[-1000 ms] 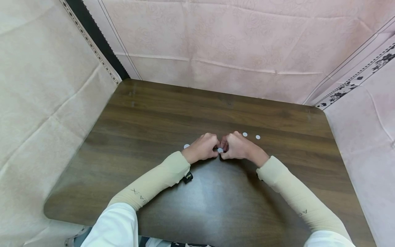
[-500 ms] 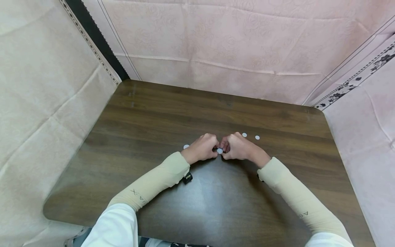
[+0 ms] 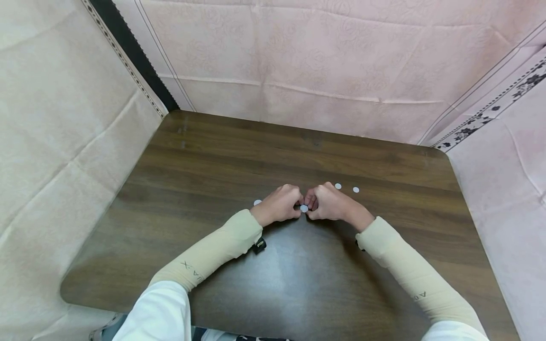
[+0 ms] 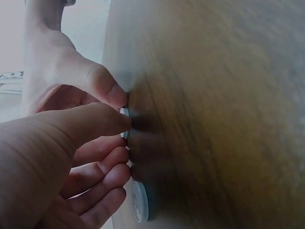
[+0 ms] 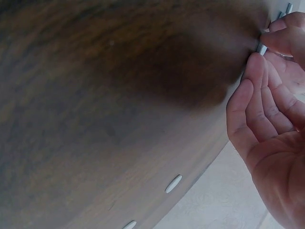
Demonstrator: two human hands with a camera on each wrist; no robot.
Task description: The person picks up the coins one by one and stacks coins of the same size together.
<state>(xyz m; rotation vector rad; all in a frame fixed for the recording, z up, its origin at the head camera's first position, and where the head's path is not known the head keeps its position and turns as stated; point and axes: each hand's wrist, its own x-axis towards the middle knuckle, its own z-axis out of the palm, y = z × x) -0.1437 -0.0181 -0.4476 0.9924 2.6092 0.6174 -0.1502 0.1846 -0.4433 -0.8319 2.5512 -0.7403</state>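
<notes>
A small white disc (image 3: 304,208) sits at the middle of the wooden table, between my two hands. From its left side my left hand (image 3: 282,202) holds it between thumb and fingers. My right hand (image 3: 329,202) pinches it from the right, its fingertips close to those of the left. In the left wrist view only slivers of the disc (image 4: 125,112) show behind the left thumb. The right wrist view has its edge (image 5: 261,48) between thumb and forefinger. Another white disc (image 3: 257,202) lies just behind my left wrist, partly covered in the head view.
Two more white discs, a nearer one (image 3: 338,186) and one farther right (image 3: 356,189), lie beyond my right hand. The brown table (image 3: 239,151) has rounded corners. Pale patterned cloth (image 3: 298,61) hangs behind it and at both sides.
The hands stay almost where they were, around the same disc. The right thumb has shifted very slightly, and the other discs have not moved.
</notes>
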